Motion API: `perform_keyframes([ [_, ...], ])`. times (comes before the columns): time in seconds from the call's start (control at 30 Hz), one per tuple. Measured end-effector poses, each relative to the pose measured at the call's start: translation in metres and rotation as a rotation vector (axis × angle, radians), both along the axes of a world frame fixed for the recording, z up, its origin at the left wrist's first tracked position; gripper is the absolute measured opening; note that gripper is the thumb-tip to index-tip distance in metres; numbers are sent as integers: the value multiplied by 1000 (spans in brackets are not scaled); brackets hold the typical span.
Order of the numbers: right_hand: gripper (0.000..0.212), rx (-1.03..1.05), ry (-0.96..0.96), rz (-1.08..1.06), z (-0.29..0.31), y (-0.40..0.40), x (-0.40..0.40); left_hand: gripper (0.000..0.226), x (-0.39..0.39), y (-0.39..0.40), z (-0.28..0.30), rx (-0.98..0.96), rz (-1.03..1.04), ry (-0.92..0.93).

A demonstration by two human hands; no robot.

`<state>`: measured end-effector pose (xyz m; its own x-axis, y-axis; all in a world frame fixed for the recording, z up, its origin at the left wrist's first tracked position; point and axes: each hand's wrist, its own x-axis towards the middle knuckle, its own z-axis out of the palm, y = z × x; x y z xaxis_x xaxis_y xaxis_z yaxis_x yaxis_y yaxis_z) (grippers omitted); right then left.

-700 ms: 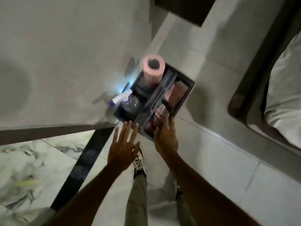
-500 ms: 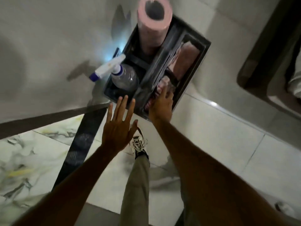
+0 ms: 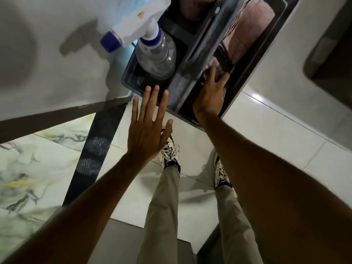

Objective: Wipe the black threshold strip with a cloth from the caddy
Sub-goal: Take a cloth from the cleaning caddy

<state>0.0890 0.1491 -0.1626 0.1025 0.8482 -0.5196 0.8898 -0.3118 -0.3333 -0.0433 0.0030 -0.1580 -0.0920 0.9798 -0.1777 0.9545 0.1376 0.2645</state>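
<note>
Looking straight down at two bare arms and a dark caddy (image 3: 245,77) on pale floor tiles. Right hand (image 3: 211,92) dipped into the right side of the caddy, fingers down among dark folded cloths; too blurry to tell if anything is gripped yet. Just past those fingers, a pink ribbed cloth (image 3: 249,31) folded in the same side. Left hand (image 3: 148,130) flat and wide open, fingers spread, holding nothing, fingertips over the near edge of the caddy. In the left side of the caddy, a clear spray bottle (image 3: 156,54) with a white trigger and a purple tip, standing upright. Black threshold strip (image 3: 95,147) running along the floor to the left of the left arm, between the marble-look tiles and the plain pale tiles, with faint dusty shoe prints on it. Nothing touching the strip. Below the hands, two legs in tan trousers and black-and-white sneakers (image 3: 170,153) on the tiles.
</note>
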Motion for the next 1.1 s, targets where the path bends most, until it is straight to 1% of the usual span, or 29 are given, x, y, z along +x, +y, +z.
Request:
perform_keyframes([
  [0.07,99,-3,14,27,6,1,4,71,1,2,1,-12,15,-7],
  [0.13,94,-16,16,56,18,0,7,71,4,3,9,-18,40,-9],
  [0.27,69,41,43,73,58,-4,14,72,11,-6,32,-32,124,5],
  [0.37,53,128,112,66,99,-13,24,72,25,-22,61,-15,207,-5],
  [0.43,46,172,195,85,131,-28,33,71,40,-37,85,7,267,-10],
  [0.53,44,194,321,190,175,-64,46,73,62,-67,118,14,389,-14],
  [0.63,46,172,392,373,199,-110,56,72,83,-111,136,50,522,-2],
  [0.73,57,102,409,541,198,-155,54,71,96,-164,133,18,634,5],
  [0.87,57,43,396,685,172,-210,38,71,103,-240,112,-96,791,-32],
  [1.0,46,54,338,812,129,-261,7,75,100,-317,82,-220,929,-95],
  [1.1,43,68,333,871,97,-287,-28,76,92,-358,53,-275,991,-137],
])
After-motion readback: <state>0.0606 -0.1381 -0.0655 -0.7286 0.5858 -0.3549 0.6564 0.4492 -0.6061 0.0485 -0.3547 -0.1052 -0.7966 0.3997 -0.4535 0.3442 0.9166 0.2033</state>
